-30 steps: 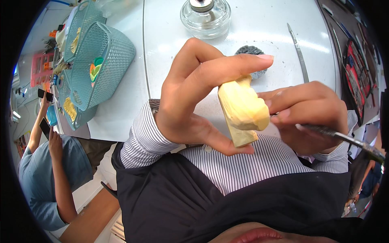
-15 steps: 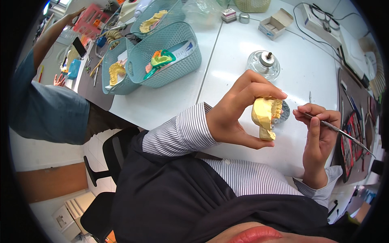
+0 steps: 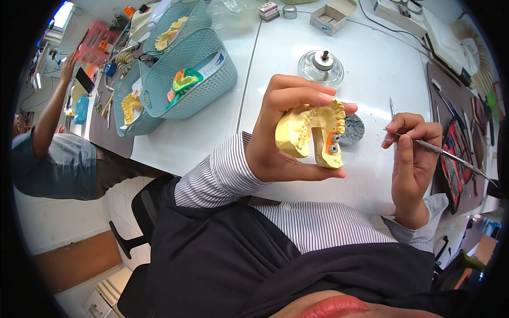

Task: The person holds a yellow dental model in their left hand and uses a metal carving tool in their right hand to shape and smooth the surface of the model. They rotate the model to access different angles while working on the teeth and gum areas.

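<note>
My left hand [image 3: 281,122] grips a yellow plaster dental model [image 3: 299,132] by its sides, fingers over the far edge and thumb along the near edge. The row of teeth faces up, and an orange patch with two small grey cylinders [image 3: 333,143] sits on its right part. In my right hand [image 3: 416,148] is a thin metal dental carving tool [image 3: 450,155], pinched between thumb and fingers, its tip apart from the model. Behind the model, on the white table, lies a round grey lump [image 3: 352,130], partly hidden by the model.
A glass spirit burner [image 3: 321,69] stands beyond my left hand. Teal baskets [image 3: 212,87] with dental models and trays are at the left. An open small box [image 3: 331,18] lies at the back; a red tool case [image 3: 455,164] lies right. Another person [image 3: 58,164] stands at far left.
My left hand has turned the dental model so its teeth and the orange patch now show. The view has shifted, and my right hand still holds the tool.
</note>
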A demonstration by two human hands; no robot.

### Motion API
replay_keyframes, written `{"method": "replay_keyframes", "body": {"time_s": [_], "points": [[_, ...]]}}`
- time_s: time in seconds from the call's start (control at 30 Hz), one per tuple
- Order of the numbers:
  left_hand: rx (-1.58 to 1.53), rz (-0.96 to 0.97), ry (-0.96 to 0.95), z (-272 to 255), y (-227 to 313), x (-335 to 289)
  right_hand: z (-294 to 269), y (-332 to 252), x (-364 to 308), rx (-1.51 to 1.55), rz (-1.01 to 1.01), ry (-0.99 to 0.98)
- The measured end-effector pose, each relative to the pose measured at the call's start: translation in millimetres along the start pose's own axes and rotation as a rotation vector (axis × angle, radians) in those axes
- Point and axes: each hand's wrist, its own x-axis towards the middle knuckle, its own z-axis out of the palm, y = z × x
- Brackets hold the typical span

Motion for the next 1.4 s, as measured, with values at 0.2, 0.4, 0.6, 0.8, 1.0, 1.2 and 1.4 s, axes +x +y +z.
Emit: {"method": "replay_keyframes", "body": {"time_s": [0.2, 0.4, 0.6, 0.8, 1.0, 1.2, 1.4], "points": [[-0.008, -0.002, -0.007, 3, 1, -1, 16, -7, 7, 0.202, -0.001, 0.061], [-0.117, -0.048, 0.01, 14, 4, -5, 8, -8, 5, 0.056, -0.286, -0.109], [-0.255, -0.14, 0.037, 26, 8, -9, 6, -14, 5, -0.01, -0.423, -0.317], [-0.303, -0.268, 0.056, 32, 17, -11, 4, -16, 4, -0.082, -0.461, -0.316], [-0.178, -0.13, 0.034, 30, 10, -11, 9, -14, 4, -0.177, -0.558, -0.267], [-0.132, -0.089, 0.088, 35, 10, -11, 8, -12, 6, -0.221, -0.615, -0.282], [-0.165, -0.058, 0.144, 37, 8, -13, 7, -14, 7, -0.181, -0.599, -0.301]]}}
